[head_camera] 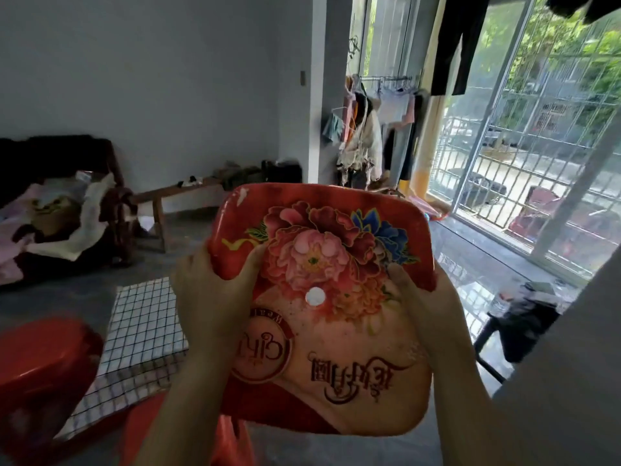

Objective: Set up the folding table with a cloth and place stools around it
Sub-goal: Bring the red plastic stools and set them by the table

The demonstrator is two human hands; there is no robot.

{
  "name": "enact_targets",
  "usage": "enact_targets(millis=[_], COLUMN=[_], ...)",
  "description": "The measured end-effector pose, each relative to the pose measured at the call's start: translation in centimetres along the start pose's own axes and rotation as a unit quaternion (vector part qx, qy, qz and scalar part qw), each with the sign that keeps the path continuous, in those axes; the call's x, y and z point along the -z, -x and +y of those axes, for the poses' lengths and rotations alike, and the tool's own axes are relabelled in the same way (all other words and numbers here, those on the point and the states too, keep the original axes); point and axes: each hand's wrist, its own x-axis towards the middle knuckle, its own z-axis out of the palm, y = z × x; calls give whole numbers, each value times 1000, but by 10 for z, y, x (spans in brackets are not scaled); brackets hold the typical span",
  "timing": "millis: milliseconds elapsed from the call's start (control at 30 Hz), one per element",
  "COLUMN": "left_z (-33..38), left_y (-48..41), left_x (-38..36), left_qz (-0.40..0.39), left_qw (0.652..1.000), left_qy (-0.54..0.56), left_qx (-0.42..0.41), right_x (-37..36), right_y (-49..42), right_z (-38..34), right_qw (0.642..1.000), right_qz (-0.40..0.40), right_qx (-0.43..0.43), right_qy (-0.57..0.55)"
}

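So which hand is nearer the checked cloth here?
Left. The left hand grips the left edge of the floral stool seat, just beside the checked cloth in view; the right hand grips the opposite edge, with the seat between it and the cloth.

Daylight floods through right window (pixel 544 136), glare on floor (pixel 470 257); left side dim, edges warped, soft blur.

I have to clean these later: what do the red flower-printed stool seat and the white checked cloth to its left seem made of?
The red flower-printed stool seat, gripped by the left hand and right hand, looks like moulded plastic: glossy sheen, rounded corners, printed peony decal. The white black-checked cloth looks like woven fabric, matte and draping softly; fibre unclear.
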Motion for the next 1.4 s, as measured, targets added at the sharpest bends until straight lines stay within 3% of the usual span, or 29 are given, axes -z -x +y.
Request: enact_targets(millis=[400, 767, 933, 1133, 1400], left_z=[-55, -94, -152, -228, -419], left_y=[-111, -216, -263, -325, -355], left_x=[-288, -474, -523, -575, -693], left_qz=[-163, -184, -222, -272, -284], left_qw=[976, 960, 936, 905, 870], left_qy=[3, -61, -27, 47, -72], left_qx=[141, 202, 270, 323, 397], right_x=[-33, -101, -174, -278, -434], right_y=[-253, -479, -570, -642, -699], right_z=[127, 241, 291, 366, 553], right_qw=[989, 967, 936, 916, 887], right_qz=[-46, -147, -234, -248, -263], right_qx=[-116, -201, -251, -303, -363], right_qy=[74, 53, 75, 83, 113])
